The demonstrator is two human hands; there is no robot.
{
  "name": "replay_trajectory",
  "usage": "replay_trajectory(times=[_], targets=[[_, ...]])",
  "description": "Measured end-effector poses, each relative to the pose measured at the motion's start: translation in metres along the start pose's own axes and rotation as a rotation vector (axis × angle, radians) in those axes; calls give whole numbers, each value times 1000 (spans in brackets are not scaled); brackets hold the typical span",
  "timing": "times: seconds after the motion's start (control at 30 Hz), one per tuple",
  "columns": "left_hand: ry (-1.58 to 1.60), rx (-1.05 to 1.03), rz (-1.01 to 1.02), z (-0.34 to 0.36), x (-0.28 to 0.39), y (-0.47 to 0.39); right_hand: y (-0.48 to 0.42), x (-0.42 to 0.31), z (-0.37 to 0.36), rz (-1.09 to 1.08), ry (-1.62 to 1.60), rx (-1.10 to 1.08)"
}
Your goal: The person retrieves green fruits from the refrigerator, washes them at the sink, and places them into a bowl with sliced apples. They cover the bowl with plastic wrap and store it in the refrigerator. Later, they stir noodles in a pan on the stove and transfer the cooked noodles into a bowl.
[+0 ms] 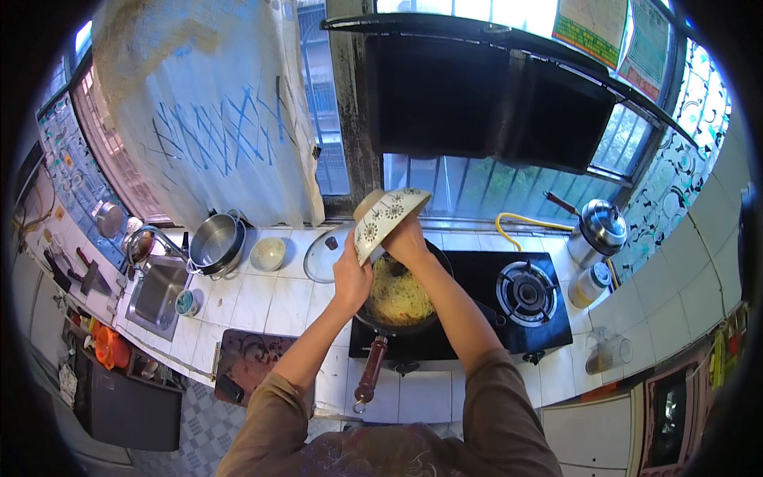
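Note:
A patterned bowl (390,217) is tipped steeply over the wok, its mouth turned down and to the right. My left hand (353,277) grips it by the lower left rim. My right hand (411,241) is at the bowl's open side; the bowl hides its fingers, so I cannot tell whether they hold anything. Below, noodles (399,301) with small red and green bits lie in the dark wok (438,325). Its reddish-brown handle (372,369) points toward me. A dark shape among the noodles is partly covered by my hands.
The wok sits on a black gas stove (477,280) with a bare right burner (527,291). Leftward are a glass lid (319,256), a small bowl (268,254), a pot (216,243) and a sink (160,292). A cutting board (256,358) with a cleaver lies at the front. A steel kettle (596,232) and jar (589,286) stand right.

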State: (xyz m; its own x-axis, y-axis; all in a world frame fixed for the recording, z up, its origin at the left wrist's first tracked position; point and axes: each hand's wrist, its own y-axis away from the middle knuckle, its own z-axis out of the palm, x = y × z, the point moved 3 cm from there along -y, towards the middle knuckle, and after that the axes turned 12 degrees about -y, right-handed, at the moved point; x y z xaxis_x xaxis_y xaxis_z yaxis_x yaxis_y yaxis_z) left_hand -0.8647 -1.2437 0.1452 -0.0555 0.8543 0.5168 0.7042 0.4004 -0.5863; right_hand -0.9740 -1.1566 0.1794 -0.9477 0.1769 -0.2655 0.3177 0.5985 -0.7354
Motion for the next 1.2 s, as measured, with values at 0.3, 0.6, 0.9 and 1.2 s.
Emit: replay_trajectory(times=[0.3,0.6,0.9,1.2], targets=[[24,109,178,-1,14,-7,34,26,43,310,-178,116],[71,170,121,-17,4,-12,8,-7,12,439,-324,160],[198,165,-93,-20,-53,3,62,-2,-14,356,152,-322],[886,7,-746,-69,-84,57,193,20,-89,913,515,-886]])
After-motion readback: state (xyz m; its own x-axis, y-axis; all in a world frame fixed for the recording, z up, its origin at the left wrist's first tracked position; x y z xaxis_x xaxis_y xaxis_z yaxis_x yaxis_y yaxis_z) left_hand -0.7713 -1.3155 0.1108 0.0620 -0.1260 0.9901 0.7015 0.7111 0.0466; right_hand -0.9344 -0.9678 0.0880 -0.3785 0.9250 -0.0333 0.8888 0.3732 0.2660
